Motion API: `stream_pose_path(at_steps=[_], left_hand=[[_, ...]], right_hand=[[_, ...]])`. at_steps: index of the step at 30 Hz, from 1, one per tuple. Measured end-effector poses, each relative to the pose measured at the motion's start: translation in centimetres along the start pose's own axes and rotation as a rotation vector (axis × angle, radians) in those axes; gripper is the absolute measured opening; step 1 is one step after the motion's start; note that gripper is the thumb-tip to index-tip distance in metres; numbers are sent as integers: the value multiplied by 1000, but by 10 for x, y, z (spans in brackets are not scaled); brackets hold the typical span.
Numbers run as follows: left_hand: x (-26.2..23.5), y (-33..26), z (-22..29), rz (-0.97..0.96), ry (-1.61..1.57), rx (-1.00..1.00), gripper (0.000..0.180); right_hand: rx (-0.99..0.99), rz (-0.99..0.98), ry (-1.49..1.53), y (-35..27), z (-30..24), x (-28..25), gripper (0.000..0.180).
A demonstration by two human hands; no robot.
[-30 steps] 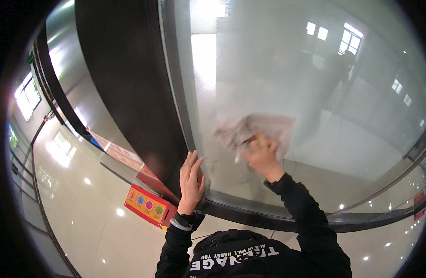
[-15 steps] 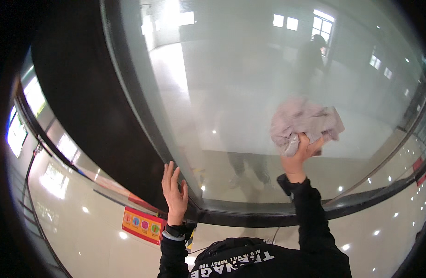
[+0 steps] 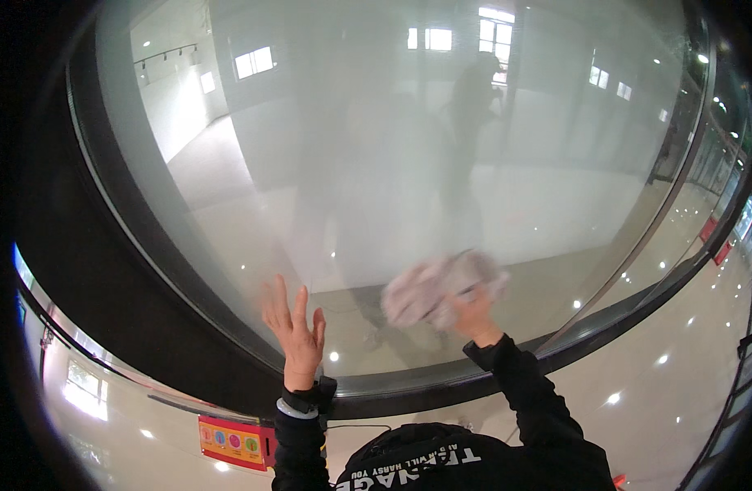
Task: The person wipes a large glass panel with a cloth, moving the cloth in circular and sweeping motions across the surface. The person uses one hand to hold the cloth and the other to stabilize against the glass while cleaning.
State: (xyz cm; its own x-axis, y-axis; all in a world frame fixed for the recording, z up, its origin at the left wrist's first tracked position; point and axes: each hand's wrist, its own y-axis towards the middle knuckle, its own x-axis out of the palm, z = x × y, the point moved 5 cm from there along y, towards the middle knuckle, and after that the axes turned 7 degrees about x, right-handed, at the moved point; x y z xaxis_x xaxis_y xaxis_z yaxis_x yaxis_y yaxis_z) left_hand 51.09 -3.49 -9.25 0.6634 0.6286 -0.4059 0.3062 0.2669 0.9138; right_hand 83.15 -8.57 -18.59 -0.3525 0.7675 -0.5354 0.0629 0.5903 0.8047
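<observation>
A large glass pane [image 3: 376,164] in a dark frame stands in front of me, with windows and a standing figure reflected in it. My right hand [image 3: 475,316] grips a crumpled pinkish-grey cloth [image 3: 429,290] against the lower part of the glass; the cloth is smeared by motion. Farther left, my left hand [image 3: 296,335] is raised with its fingers spread, holding nothing, near the lower left corner of the pane. Whether its fingertips touch the glass I cannot tell. A dark band and a pale one circle the left wrist.
Along the pane runs a wide black frame [image 3: 114,245], curving down the left and under the glass. A red and yellow sign [image 3: 235,443] with round coloured pictures is low on the left. Shiny pale floor tiles [image 3: 637,409] lie on the right.
My right hand has moved the cloth down and to the left across the glass. My left hand has shifted slightly, its fingers spreading wider. The view has turned, showing more pane on the left.
</observation>
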Motion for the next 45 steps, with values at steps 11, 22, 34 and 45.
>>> stream_pose_path(at_steps=[11,22,34,45], left_hand=[[78,61,108,38,-50,38,63],[111,61,164,88,51,48,59],[163,62,219,67,171,134,55],[178,57,210,183,306,148,60]], right_hand=[[-271,91,-55,-16,13,-17,55],[435,795,-130,-21,213,-157,67],[-57,225,-214,-50,192,-138,69],[750,1238,581,-45,305,-256,54]])
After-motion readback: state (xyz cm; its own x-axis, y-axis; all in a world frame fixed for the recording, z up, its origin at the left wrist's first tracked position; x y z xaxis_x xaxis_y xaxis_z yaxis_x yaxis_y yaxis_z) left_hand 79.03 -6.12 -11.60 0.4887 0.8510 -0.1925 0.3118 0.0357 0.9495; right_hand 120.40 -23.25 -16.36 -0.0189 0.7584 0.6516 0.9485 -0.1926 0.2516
